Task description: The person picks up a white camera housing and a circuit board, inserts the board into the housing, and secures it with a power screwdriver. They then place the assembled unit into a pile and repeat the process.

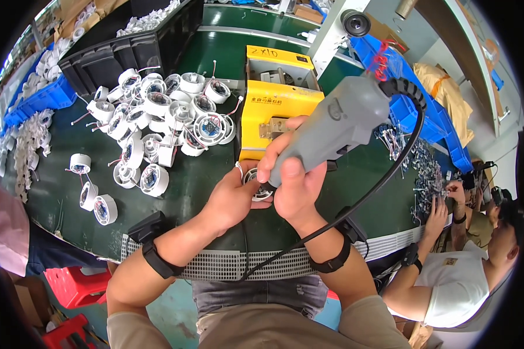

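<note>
My right hand (300,186) is closed round a grey electric screwdriver (340,119), with a thick black cable running off its far end. The tool slants down toward a small round white housing (261,192) with electronics inside. My left hand (228,198) grips that housing at the table's near side. The tool's tip is hidden, so whether it touches the housing I cannot tell. Just beyond my hands stands a yellow box-shaped machine (276,113) with an open top. Left of it lies a heap of similar white round housings (157,104) with circuit boards and thin wires.
A black crate (131,58) of white parts stands far left, beside a blue bin (41,102). Several loose housings lie nearer on the green table (215,230). At right are small wired parts (428,174), a blue tray (431,125) and a co-worker's hands (436,218).
</note>
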The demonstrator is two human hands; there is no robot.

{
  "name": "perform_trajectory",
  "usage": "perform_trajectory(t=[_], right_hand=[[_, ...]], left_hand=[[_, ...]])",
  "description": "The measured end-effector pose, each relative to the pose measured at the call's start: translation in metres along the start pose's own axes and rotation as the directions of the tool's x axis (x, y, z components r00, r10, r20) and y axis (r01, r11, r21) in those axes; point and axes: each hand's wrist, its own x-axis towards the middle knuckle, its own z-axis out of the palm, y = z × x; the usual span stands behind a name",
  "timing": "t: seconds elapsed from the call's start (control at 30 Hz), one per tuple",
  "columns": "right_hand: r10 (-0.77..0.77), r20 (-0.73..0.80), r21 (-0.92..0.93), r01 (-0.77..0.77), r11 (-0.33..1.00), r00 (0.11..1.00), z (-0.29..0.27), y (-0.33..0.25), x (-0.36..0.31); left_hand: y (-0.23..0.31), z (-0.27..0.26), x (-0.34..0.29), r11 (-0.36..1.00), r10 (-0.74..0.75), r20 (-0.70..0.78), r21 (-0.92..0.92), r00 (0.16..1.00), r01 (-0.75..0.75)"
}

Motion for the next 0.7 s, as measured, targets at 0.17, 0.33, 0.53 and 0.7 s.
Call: perform_trajectory(t=[0.17, 0.33, 0.53, 0.7], right_hand=[[0.007, 0.045, -0.015, -0.006, 1.000, 0.999, 0.002, 0.000, -0.001], [-0.015, 0.018, -0.052, 0.016, 0.999, 1.000, -0.002, 0.005, -0.003], [-0.012, 0.048, -0.018, 0.013, 1.000, 0.999, 0.003, 0.002, -0.001], [0.005, -0.018, 0.083, -0.004, 0.997, 1.000, 0.003, -0.010, -0.007]], left_hand=[[-0.001, -0.002, 0.002, 1.000, 0.010, 0.039, 0.009, 0.999, -0.010], [-0.002, -0.002, 0.002, 1.000, 0.015, 0.035, -0.005, 0.999, -0.015], [0.004, -0.002, 0.000, 1.000, 0.000, 0.021, -0.005, 1.000, 0.000], [-0.001, -0.006, 0.001, 0.997, 0.021, 0.070, 0.075, 0.997, -0.027]])
